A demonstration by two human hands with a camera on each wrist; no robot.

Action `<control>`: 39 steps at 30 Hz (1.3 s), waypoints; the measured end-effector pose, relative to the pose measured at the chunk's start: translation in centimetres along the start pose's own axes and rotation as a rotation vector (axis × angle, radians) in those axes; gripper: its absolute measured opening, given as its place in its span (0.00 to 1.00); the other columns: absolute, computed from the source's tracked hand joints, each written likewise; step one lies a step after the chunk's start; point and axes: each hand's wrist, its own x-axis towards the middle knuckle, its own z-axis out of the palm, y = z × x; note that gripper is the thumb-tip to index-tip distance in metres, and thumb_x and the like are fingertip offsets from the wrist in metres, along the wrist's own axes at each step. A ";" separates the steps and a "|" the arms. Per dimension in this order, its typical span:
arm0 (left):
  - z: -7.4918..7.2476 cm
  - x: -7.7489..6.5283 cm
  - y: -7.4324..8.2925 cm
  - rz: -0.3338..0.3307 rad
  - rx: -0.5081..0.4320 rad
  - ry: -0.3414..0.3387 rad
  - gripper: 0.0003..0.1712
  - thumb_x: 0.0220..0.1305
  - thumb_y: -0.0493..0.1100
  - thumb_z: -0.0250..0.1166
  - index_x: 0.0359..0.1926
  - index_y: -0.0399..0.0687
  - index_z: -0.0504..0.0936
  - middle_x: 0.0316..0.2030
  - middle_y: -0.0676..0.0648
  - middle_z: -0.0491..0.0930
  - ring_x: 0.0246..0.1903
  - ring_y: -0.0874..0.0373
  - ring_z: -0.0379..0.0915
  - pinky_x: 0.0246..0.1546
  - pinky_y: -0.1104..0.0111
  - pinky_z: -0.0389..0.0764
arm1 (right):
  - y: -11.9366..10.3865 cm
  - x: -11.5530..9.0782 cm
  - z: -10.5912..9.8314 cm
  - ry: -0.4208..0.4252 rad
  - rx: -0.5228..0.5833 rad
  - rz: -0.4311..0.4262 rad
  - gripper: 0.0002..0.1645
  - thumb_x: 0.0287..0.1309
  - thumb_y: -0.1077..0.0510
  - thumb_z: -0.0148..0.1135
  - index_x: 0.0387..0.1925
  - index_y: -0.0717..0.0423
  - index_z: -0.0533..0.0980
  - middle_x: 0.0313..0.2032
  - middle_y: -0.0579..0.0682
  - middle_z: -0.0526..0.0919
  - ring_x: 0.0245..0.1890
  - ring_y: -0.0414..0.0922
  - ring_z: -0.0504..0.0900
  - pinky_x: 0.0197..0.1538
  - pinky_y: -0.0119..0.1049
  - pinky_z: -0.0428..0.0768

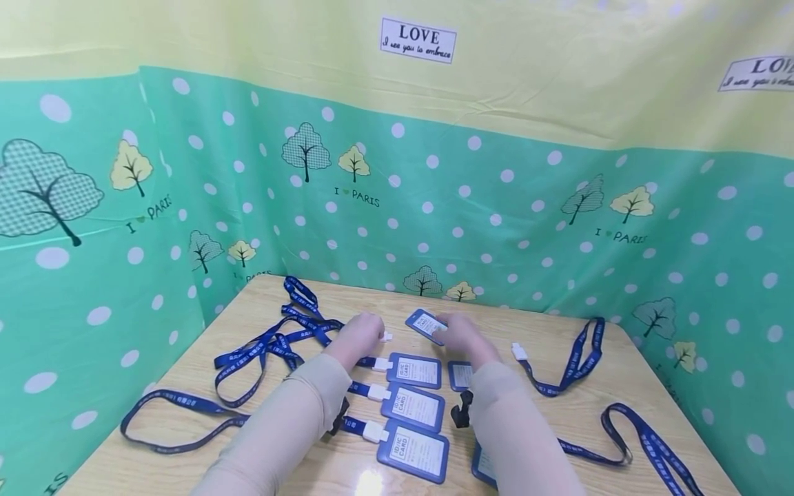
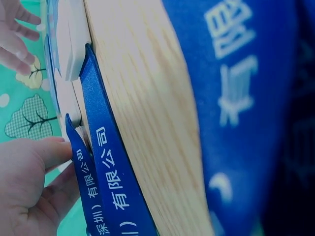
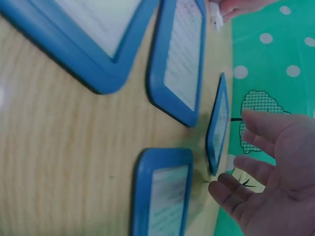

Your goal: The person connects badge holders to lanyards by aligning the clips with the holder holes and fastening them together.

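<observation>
Toward the back of the table, my left hand (image 1: 362, 336) pinches the white clip (image 3: 215, 17) at the end of a blue lanyard (image 2: 86, 184) between thumb and fingers. My right hand (image 1: 462, 334) has its fingers spread and relaxed in the right wrist view, beside a blue ID card holder (image 1: 426, 325). Its fingertips are close to the holder's near end; whether they touch is unclear. This holder lies at a slant, apart from the clip. Nearer me, three card holders, the top one (image 1: 414, 370) among them, lie in a column, each joined to a lanyard by a white clip.
Another card holder (image 1: 460, 376) lies below my right hand, and one more (image 1: 482, 465) is partly hidden by the right forearm. Lanyards spread over the left side. A lanyard with a white clip (image 1: 518, 352) and another strap (image 1: 645, 434) lie on the right. A patterned curtain (image 1: 496, 207) surrounds the table.
</observation>
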 end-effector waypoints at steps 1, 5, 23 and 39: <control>0.0 0.0 0.0 0.002 0.004 0.002 0.08 0.61 0.30 0.68 0.32 0.47 0.89 0.37 0.47 0.86 0.40 0.53 0.83 0.49 0.62 0.84 | 0.0 0.0 0.2 -0.007 -0.015 -0.007 0.31 0.71 0.50 0.60 0.72 0.54 0.70 0.64 0.59 0.76 0.58 0.56 0.76 0.66 0.62 0.69; -0.1 0.0 0.3 0.001 0.012 0.000 0.07 0.62 0.30 0.68 0.33 0.45 0.89 0.37 0.47 0.86 0.40 0.52 0.82 0.49 0.62 0.84 | 0.3 0.4 1.0 -0.014 -0.102 -0.036 0.30 0.73 0.52 0.56 0.71 0.59 0.70 0.69 0.63 0.71 0.66 0.61 0.71 0.70 0.61 0.65; -0.3 -0.4 0.6 -0.019 -0.001 -0.001 0.06 0.64 0.32 0.68 0.34 0.45 0.89 0.37 0.47 0.85 0.40 0.53 0.82 0.49 0.62 0.83 | 0.5 0.5 1.6 -0.047 -0.226 0.029 0.26 0.64 0.50 0.67 0.61 0.54 0.80 0.61 0.57 0.79 0.52 0.52 0.78 0.62 0.54 0.76; -0.4 -0.4 0.4 -0.014 -0.028 0.006 0.06 0.62 0.32 0.69 0.30 0.46 0.87 0.35 0.47 0.84 0.37 0.52 0.80 0.47 0.61 0.84 | 0.4 0.2 1.3 -0.018 -0.267 0.011 0.17 0.62 0.57 0.71 0.53 0.52 0.86 0.56 0.54 0.84 0.54 0.52 0.81 0.62 0.53 0.77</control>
